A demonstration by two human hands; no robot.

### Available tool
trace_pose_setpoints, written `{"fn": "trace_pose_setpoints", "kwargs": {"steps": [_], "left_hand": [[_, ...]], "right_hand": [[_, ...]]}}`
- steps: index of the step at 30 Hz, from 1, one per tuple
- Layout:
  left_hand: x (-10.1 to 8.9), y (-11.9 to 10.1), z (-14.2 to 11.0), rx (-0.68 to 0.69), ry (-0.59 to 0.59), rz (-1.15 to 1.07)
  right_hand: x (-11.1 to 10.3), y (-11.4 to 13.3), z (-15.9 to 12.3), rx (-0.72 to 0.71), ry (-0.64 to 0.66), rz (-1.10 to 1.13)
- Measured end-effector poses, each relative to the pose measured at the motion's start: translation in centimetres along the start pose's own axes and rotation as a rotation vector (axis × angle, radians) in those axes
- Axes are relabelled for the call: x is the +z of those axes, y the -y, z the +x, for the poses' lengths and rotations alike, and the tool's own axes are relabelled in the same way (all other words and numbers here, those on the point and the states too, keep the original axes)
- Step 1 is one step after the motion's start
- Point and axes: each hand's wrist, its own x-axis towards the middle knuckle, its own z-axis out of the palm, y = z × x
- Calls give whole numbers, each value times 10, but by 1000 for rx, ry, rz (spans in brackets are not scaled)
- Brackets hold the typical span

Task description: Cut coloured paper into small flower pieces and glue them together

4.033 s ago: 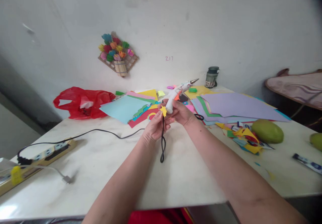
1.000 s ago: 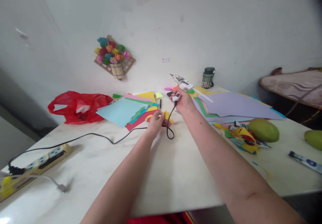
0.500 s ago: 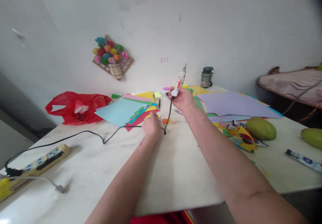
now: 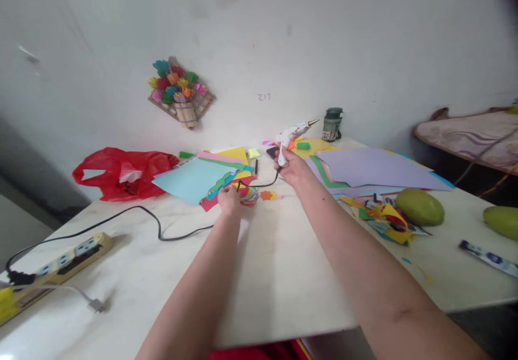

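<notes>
Right hand (image 4: 293, 169) had the glue gun (image 4: 292, 133) by its handle above the table (image 4: 299, 273); left (image 4: 229, 199) was narrow at the black cord (image 4: 178, 238), couldn't tell if pinched. My call: metal nozzle (image 4: 314, 122) needed to clear papers, cord needed slack.

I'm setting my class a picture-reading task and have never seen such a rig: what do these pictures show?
There is no machine, just a person's two bare hands. Every picture comes from one head-worn camera looking forward and down. The right hand holds a white glue gun. The left hand is at its black cord; whether it grips it is unclear. On the table lie coloured paper sheets, scraps, green fruits, a power strip and a red bag.
</notes>
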Motion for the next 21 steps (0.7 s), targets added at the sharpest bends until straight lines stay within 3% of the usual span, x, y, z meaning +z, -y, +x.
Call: {"fn": "trace_pose_setpoints", "kwargs": {"steps": [2, 5, 8, 15, 21], "left_hand": [[4, -5, -6, -18, 38, -44], [9, -15, -16, 9, 228, -203], [9, -18, -21, 28, 332, -261], [6, -6, -20, 100, 347, -136], [9, -4, -22, 149, 372, -45]], "right_hand": [[-4, -4, 2, 25, 0, 6], [-10, -8, 5, 36, 20, 10], [-15, -12, 7, -5, 3, 51], [-21, -18, 13, -55, -124, 47], [-24, -24, 15, -71, -19, 31]]}}
